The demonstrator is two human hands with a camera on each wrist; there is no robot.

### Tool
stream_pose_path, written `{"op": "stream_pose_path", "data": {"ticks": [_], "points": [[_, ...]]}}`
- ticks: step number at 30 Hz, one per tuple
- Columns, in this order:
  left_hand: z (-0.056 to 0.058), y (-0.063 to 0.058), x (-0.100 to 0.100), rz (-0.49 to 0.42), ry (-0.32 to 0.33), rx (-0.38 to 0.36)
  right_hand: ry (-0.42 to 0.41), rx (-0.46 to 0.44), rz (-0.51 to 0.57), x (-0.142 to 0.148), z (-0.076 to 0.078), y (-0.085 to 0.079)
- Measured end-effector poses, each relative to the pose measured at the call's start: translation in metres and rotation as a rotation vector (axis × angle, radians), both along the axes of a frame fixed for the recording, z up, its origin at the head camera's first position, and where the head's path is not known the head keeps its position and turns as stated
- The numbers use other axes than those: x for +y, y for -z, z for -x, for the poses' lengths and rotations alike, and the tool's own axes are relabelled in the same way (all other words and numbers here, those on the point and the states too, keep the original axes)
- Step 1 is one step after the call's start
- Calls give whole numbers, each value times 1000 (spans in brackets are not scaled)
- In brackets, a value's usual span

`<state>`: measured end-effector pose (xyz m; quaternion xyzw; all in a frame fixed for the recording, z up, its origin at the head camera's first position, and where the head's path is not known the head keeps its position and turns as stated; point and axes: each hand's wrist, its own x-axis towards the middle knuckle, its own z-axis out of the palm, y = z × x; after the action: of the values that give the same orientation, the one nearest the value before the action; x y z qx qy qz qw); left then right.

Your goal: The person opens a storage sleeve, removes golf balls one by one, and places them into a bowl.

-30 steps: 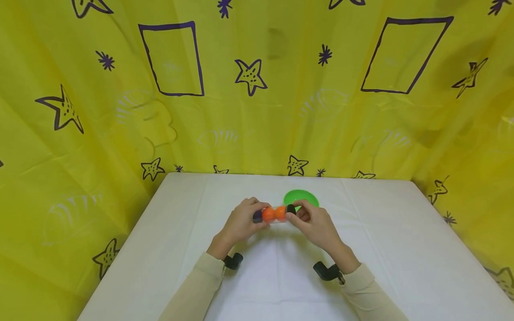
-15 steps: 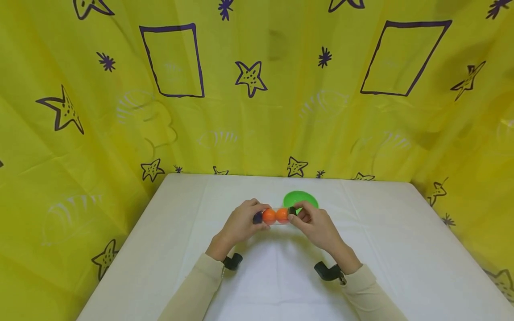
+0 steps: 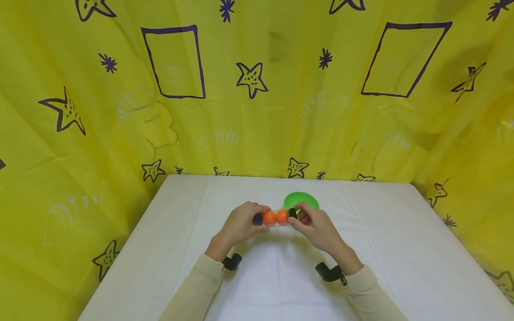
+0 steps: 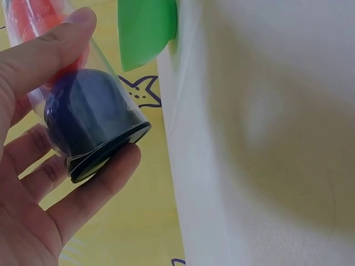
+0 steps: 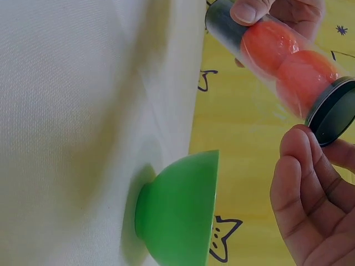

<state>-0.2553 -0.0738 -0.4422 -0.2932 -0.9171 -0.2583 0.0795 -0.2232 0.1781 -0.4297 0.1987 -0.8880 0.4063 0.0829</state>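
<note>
A clear plastic tube (image 3: 275,224) is held level above the white table, across the front of both hands. Inside it are two orange balls (image 5: 307,83) and a dark blue ball (image 4: 83,105). My left hand (image 3: 242,221) grips the dark-ball end, thumb along the tube's side and a finger under its black base (image 4: 111,152). At the other end, my right hand (image 3: 319,223) pinches the black lid (image 5: 335,113) between thumb and fingers. The lid sits on the tube's end in the right wrist view.
Just behind the right hand, a green bowl (image 3: 301,199) stands upright on the white-covered table (image 3: 192,267). A yellow curtain (image 3: 257,125) with drawn stars hangs beyond the table's back edge and along both sides. Each wrist carries a black camera mount (image 3: 329,272).
The tube's lidded end has dipped slightly, so the tube lies more level. Both hands keep their hold and have barely moved.
</note>
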Motion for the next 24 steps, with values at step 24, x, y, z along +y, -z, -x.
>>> {"op": "stream_pose_path", "data": {"ticks": [24], "points": [[2, -2, -6, 62, 70, -81, -96, 16, -11, 0, 1, 1]]}}
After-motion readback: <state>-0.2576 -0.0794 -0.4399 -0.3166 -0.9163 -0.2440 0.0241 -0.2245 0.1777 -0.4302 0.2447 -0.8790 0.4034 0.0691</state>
